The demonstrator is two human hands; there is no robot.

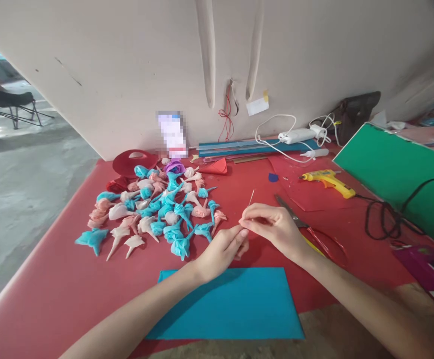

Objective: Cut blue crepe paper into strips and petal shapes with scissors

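Observation:
My left hand [222, 249] and my right hand [272, 227] meet above the red table, their fingertips touching. From the pinched thumb and forefinger of my right hand rises a thin pale stick [251, 197]. The fingers of my left hand are curled closed against the right fingertips; what they hold is hidden. Below the hands lies a flat blue sheet [231, 304]. Left of them spreads a pile of twisted paper roses [172, 209] in blue, pink and white. Scissors [295, 219] with red and yellow handles lie partly behind my right forearm.
A yellow glue gun [329, 182] with a black cord lies at the right, near a green board [399, 169]. A phone [172, 133] leans on the wall behind a red disc [134, 162]. A white power strip [297, 135] and cables sit at the back.

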